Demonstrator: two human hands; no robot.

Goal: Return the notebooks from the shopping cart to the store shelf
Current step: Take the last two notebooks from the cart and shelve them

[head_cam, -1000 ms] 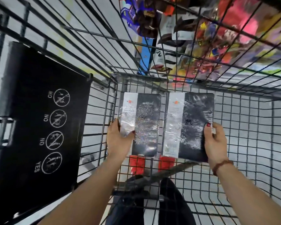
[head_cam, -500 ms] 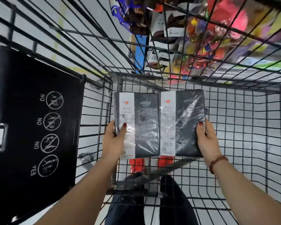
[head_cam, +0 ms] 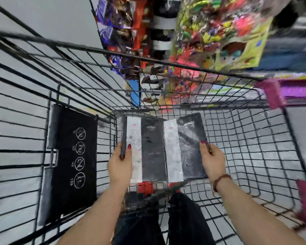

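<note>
Inside the cart point(head_cam: 245, 156), the left hand point(head_cam: 119, 167) and right hand point(head_cam: 213, 161) each pinch a notebook's outer edge, fingers closed on the left notebook point(head_cam: 145, 151) and right notebook point(head_cam: 185, 147), held side by side, presumably for lifting both toward the shelf point(head_cam: 210, 32).

Two plastic-wrapped notebooks, each black with a white band along its left side, held side by side inside the wire shopping cart point(head_cam: 254, 156): left notebook point(head_cam: 145, 151); right notebook point(head_cam: 185, 147), its edge touching the first.
</note>
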